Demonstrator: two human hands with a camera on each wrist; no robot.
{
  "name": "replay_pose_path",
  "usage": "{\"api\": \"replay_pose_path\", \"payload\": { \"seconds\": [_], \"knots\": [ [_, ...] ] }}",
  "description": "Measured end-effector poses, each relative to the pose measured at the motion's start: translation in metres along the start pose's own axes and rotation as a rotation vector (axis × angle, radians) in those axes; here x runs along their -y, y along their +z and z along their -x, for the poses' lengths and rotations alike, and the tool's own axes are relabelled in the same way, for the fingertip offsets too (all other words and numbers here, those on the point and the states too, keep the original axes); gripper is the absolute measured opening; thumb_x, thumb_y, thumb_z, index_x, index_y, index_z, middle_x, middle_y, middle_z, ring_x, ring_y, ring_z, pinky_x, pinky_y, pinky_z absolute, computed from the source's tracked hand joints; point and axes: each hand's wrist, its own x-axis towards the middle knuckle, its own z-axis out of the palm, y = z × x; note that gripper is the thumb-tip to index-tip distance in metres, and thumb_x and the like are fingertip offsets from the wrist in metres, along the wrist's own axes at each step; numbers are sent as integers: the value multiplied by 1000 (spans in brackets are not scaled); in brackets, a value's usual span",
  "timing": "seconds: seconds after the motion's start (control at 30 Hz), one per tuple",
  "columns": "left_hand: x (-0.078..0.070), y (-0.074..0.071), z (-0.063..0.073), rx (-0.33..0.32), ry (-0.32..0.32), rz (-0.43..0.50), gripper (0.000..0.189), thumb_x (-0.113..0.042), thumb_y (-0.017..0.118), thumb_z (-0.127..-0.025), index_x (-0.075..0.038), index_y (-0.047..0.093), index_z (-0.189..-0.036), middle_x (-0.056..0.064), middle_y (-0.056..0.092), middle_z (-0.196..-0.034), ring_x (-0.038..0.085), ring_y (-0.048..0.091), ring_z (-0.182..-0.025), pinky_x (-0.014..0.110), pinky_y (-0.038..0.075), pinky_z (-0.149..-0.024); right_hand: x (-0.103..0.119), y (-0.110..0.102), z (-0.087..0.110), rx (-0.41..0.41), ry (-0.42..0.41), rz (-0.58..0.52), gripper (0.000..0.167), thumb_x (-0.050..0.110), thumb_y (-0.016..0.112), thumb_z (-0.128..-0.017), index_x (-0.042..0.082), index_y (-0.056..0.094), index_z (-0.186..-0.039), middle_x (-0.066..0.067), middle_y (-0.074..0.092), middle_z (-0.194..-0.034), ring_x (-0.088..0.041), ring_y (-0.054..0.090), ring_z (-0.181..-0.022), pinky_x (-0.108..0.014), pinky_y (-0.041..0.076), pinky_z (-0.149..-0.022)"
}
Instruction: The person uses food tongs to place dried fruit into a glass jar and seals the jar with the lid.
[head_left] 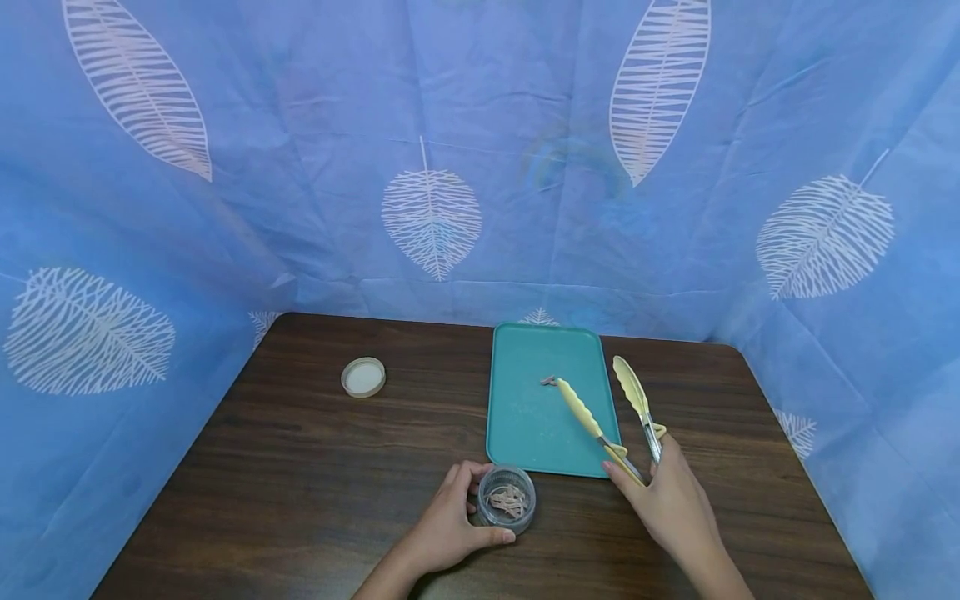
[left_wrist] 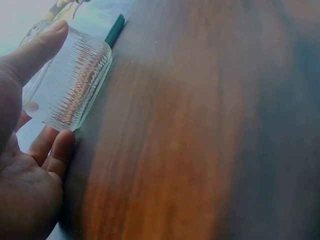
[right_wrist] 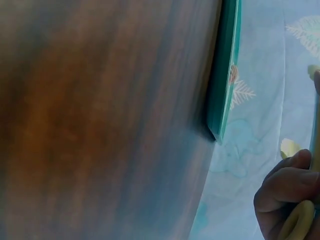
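Observation:
A clear ribbed jar (head_left: 517, 527) stands on the table just in front of the tray, with pale pinkish strips (head_left: 507, 500) inside. My left hand (head_left: 457, 521) grips it from the left, thumb at the near side and fingers round the far side; the left wrist view shows the jar (left_wrist: 82, 82) between thumb and fingers. With my right hand (head_left: 671, 500) I hold yellow-tipped tongs (head_left: 579, 407), their arms spread apart. One tip hangs over the teal tray (head_left: 525, 433), close to a small pinkish piece (head_left: 549, 381); the other is right of the tray's edge.
A round lid with a white inside (head_left: 363, 377) lies on the dark wood table (head_left: 300, 467), left of the tray. Blue cloth with white leaf prints (head_left: 432, 217) hangs behind and at both sides of the table.

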Motion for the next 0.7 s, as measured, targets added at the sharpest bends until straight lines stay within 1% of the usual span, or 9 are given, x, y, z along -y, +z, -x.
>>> {"api": "replay_pose_path", "payload": {
  "seconds": [0.03,0.07,0.13,0.17,0.2,0.27,0.33,0.43,0.7],
  "knots": [
    [1,0,0,2,-2,1,84,-44,97,-82,-22,50,-148,1,54,-133,7,53,-106,23,50,-91,1,1,-2,4,-5,17,93,70,75,-93,-6,46,-140,-15,51,-92,-23,47,-69,-33,38,-54],
    [1,0,0,3,-2,2,85,-45,97,-82,-22,50,-149,1,54,-133,7,53,-106,23,50,-91,1,1,-4,10,-14,39,97,71,74,-93,-8,46,-143,-21,56,-99,-30,55,-73,-37,45,-57],
    [1,1,0,2,5,3,85,-45,97,-82,-21,50,-149,1,54,-132,7,53,-106,23,50,-91,3,3,-8,30,-32,90,108,71,71,-95,-14,40,-153,-36,60,-121,-47,66,-93,-49,58,-72],
    [2,0,0,2,9,3,85,-44,97,-82,-21,50,-149,2,54,-132,7,53,-106,23,50,-91,4,3,-10,38,-41,117,113,71,70,-96,-17,35,-157,-42,57,-134,-54,66,-107,-57,60,-81],
    [2,0,0,1,16,5,85,-44,97,-82,-20,51,-149,3,54,-131,7,52,-107,23,50,-91,5,5,-12,44,-54,144,117,71,69,-97,-20,30,-159,-45,52,-144,-59,62,-121,-63,59,-90],
    [2,0,0,-2,22,6,84,-43,97,-81,-20,51,-148,3,55,-131,7,52,-107,23,50,-91,7,7,-16,49,-78,185,117,71,67,-98,-22,29,-158,-46,43,-156,-62,51,-139,-71,52,-104],
    [2,-1,0,-3,22,6,84,-44,97,-81,-21,51,-148,2,55,-131,7,52,-107,22,50,-92,8,10,-20,47,-96,200,115,69,68,-98,-22,31,-158,-46,43,-157,-62,50,-141,-72,50,-106],
    [2,-1,1,-3,15,4,84,-45,97,-81,-22,51,-147,1,54,-131,7,52,-107,22,50,-91,8,14,-25,41,-114,208,112,67,70,-99,-20,32,-158,-45,45,-156,-61,52,-140,-71,51,-106],
    [3,-1,1,1,25,13,82,-41,98,-81,-24,51,-146,3,54,-132,9,52,-106,23,50,-89,12,19,-41,78,-105,246,103,63,66,-102,-16,35,-160,-40,47,-158,-58,53,-141,-70,51,-107]
  ]
}}
